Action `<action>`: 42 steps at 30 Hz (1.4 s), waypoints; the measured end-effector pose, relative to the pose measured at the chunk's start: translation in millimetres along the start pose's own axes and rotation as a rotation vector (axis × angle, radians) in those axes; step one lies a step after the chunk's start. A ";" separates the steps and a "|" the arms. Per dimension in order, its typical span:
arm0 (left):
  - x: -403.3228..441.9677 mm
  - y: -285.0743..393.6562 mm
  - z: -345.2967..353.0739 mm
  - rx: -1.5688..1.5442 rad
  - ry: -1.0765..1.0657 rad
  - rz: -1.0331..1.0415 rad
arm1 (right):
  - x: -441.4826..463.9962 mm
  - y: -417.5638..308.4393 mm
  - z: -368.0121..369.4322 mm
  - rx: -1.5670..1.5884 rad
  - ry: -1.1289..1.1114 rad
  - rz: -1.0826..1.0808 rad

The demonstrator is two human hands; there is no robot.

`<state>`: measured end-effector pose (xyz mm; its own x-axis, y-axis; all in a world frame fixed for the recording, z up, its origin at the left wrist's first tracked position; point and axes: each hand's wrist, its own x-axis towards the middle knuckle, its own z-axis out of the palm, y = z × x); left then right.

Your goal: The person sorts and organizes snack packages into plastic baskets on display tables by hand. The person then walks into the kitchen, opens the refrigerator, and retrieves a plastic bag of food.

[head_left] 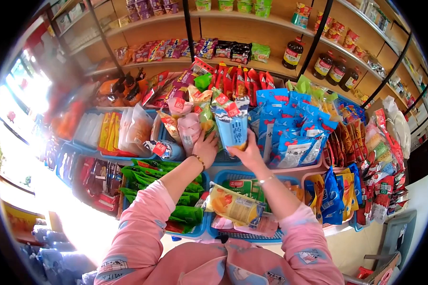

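Observation:
My right hand [247, 153] grips the lower end of a blue snack bag [233, 128] with a red label, held upright over the baskets. To its left, my left hand [206, 149] rests with fingers extended against the bags in the middle basket. Nearest to it are a pink snack bag [189, 130] and a green snack bag [207, 116]; its fingertips are partly hidden among them. Another blue bag [165, 150] lies tilted by my left wrist. Below my hands, a yellow snack bag [235, 204] lies across a blue basket [245, 236].
Blue-and-white fish snack bags [295, 137] crowd the basket at right. Green packets [164, 183] fill a basket at lower left. Behind stand wooden shelves [252, 19] with dark bottles [293, 53] and cup noodles. A chair [383, 266] is at lower right.

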<state>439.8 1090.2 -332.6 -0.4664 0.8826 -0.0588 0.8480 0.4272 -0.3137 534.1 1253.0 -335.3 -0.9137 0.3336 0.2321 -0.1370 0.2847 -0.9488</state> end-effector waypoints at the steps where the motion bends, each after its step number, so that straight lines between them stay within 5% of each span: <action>1: 1.0 0.0 2.2 -0.031 0.022 -0.013 | 5.0 17.5 7.6 -0.158 0.050 -0.082; 12: -6.4 -4.7 4.3 -0.231 0.149 -0.073 | 5.9 -8.9 21.6 -0.949 0.056 -0.141; 15: -7.4 -3.4 -0.9 -0.213 0.126 -0.077 | 3.9 -5.3 18.3 -1.009 -0.097 0.108; 19: -7.8 -2.3 -3.6 -0.282 0.233 -0.078 | 1.9 -7.5 14.3 -1.036 -0.058 0.055; 22: 6.3 -0.5 -4.6 -0.590 0.215 -0.244 | 14.5 9.3 4.0 -0.747 -0.176 0.089; 24: 12.3 2.4 1.7 -0.812 0.471 -0.438 | 13.2 6.0 8.0 -0.817 -0.173 0.189; 30: 19.1 -2.1 25.3 -0.919 0.136 -0.558 | 5.1 -6.5 3.3 -0.864 -0.206 0.073; 34: 15.7 1.6 32.4 -0.912 0.072 -0.505 | -14.3 -70.3 -18.2 -0.543 -0.671 0.152; 35: 15.7 0.6 35.7 -0.904 0.056 -0.464 | -33.9 -76.5 -17.3 -0.608 -0.651 0.029; 37: 13.7 -2.3 33.8 -0.929 0.031 -0.417 | -57.7 -107.3 -9.8 -0.843 -0.930 0.130; 40: 9.5 -13.3 25.9 -0.882 0.067 -0.350 | -99.4 -57.9 -6.2 -1.082 -0.786 -0.285; 42: 5.6 -19.4 18.8 -0.820 0.116 -0.339 | -86.6 -84.3 -12.9 -1.001 -0.823 -0.082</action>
<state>416.0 1083.2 -344.6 -0.7337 0.6790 0.0238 0.6035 0.6352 0.4821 629.7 1211.7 -272.6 -0.9304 -0.2616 -0.2567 -0.1860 0.9405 -0.2843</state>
